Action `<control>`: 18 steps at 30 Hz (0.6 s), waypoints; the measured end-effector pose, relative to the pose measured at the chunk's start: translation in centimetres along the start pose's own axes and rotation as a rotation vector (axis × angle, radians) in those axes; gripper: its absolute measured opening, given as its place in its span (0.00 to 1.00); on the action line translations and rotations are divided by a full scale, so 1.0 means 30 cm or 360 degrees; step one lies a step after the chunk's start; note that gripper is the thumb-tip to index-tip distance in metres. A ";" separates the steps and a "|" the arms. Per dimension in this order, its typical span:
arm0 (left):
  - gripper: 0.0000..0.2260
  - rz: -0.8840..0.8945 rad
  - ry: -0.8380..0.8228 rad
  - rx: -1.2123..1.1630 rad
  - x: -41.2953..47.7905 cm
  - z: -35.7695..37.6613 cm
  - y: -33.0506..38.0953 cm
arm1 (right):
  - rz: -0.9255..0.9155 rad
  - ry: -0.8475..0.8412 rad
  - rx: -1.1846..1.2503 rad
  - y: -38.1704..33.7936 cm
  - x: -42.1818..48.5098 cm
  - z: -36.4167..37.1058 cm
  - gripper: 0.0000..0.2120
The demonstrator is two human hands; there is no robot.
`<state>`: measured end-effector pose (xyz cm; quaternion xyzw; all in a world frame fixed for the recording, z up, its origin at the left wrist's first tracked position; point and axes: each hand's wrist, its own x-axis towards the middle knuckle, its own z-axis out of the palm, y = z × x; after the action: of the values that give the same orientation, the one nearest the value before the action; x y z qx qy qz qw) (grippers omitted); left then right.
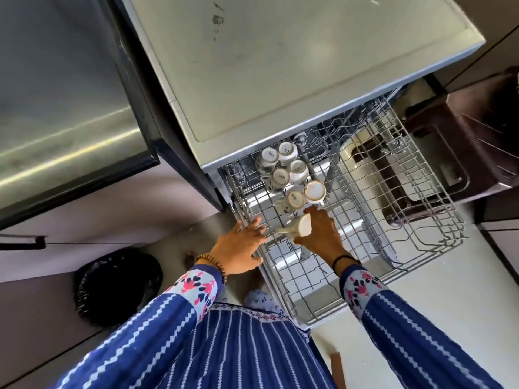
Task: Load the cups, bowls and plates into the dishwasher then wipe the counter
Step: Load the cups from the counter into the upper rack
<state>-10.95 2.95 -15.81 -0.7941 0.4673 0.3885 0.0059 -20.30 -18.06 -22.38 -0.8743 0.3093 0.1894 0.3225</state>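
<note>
The dishwasher's upper wire rack (365, 192) is pulled out below the grey dishwasher top (280, 66). Several white cups (283, 169) stand upside down in the rack's back left corner, and one more cup (315, 191) sits at the right of that group. My right hand (320, 234) grips a white cup (297, 229) tilted on its side just above the rack, right in front of those cups. My left hand (243, 249) rests with spread fingers on the rack's left edge and holds nothing.
A steel-fronted appliance (64, 108) stands to the left of the dishwasher. A black bin (118, 282) lined with a bag sits on the floor at lower left. A dark brown plastic stool (477, 141) stands to the right behind the rack.
</note>
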 end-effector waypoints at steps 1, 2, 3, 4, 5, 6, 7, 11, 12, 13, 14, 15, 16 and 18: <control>0.26 -0.0007 -0.0005 -0.0015 0.002 0.006 -0.001 | -0.0001 -0.0007 -0.0008 -0.005 0.003 0.010 0.37; 0.26 -0.0011 -0.0007 -0.0030 0.005 0.012 -0.003 | 0.0000 -0.0001 0.0002 -0.005 0.005 0.019 0.37; 0.26 -0.0010 -0.0006 -0.0043 0.006 0.017 -0.003 | 0.0007 0.0016 0.0022 -0.005 0.005 0.025 0.36; 0.26 -0.0009 -0.0003 -0.0054 0.007 0.021 -0.003 | 0.0011 0.0036 0.0054 -0.001 0.005 0.029 0.37; 0.26 -0.0008 0.0003 -0.0065 0.008 0.024 -0.003 | 0.0018 0.0044 0.0093 0.001 0.003 0.029 0.38; 0.26 -0.0011 0.0012 -0.0076 0.008 0.028 -0.003 | 0.0018 0.0049 0.0133 0.006 0.001 0.029 0.40; 0.26 -0.0013 0.0021 -0.0083 0.008 0.031 -0.003 | 0.0018 0.0041 0.0160 0.009 0.000 0.026 0.42; 0.26 -0.0017 0.0037 -0.0087 0.008 0.036 -0.001 | 0.0021 0.0016 0.0184 0.011 -0.005 0.018 0.47; 0.25 -0.0019 0.0038 -0.0093 0.008 0.036 -0.001 | 0.0020 0.0027 0.0176 0.010 -0.006 0.019 0.47; 0.25 -0.0021 0.0039 -0.0101 0.008 0.036 0.000 | 0.0026 0.0038 0.0160 0.007 -0.008 0.019 0.47; 0.25 -0.0022 0.0041 -0.0105 0.007 0.035 0.000 | 0.0030 0.0052 0.0152 0.008 -0.010 0.022 0.47; 0.25 -0.0021 0.0046 -0.0105 0.007 0.034 0.000 | 0.0045 0.0059 0.0150 0.004 -0.014 0.022 0.47; 0.25 -0.0017 0.0051 -0.0101 0.007 0.034 0.001 | 0.0052 0.0072 0.0151 0.003 -0.019 0.023 0.47; 0.25 -0.0011 0.0062 -0.0099 0.005 0.032 0.002 | 0.0049 0.0105 0.0129 0.001 -0.030 0.023 0.45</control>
<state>-11.53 3.16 -16.55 -0.8029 0.4524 0.3873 -0.0266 -21.08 -17.23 -22.42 -0.8615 0.3406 0.1528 0.3442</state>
